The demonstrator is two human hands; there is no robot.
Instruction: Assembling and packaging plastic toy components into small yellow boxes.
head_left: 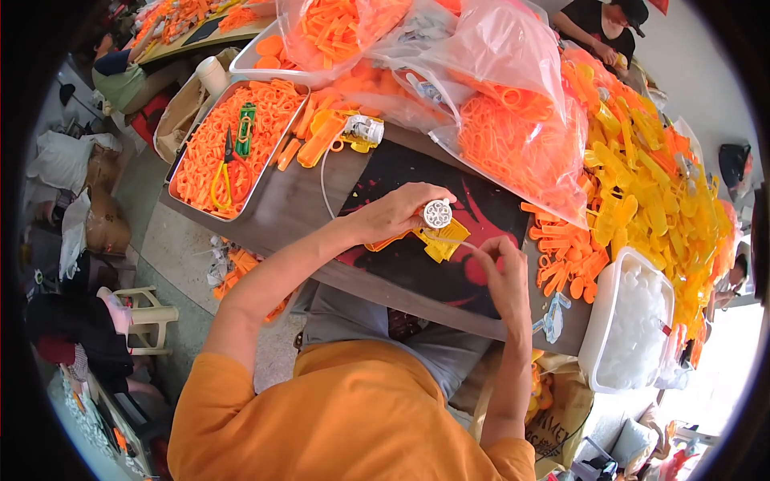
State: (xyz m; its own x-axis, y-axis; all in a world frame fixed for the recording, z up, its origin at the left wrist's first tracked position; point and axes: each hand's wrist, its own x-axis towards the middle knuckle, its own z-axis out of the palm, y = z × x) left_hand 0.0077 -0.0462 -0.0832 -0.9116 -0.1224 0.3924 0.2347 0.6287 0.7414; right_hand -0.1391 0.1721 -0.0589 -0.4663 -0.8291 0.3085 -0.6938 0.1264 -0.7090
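Note:
My left hand (391, 212) is closed around a white round plastic piece (437, 213) whose face has several round openings. Just below it, a yellow plastic shell (446, 240) hangs over the dark mat (377, 178), and an orange part shows partly under the hand. A thin pale cord (459, 242) runs from this assembly toward my right hand (504, 271). Thumb and forefinger of that hand are pinched at the cord's end. Behind my left hand lies a similar yellow and white assembly (362, 131) with orange pieces beside it.
A tray of orange rings (192, 152) at the left carries pliers (228, 164) and a green tool. Bags of orange parts (513, 152) line the back. Yellow parts (642, 184) heap at the right, near a white bin (592, 369). Other people work farther off.

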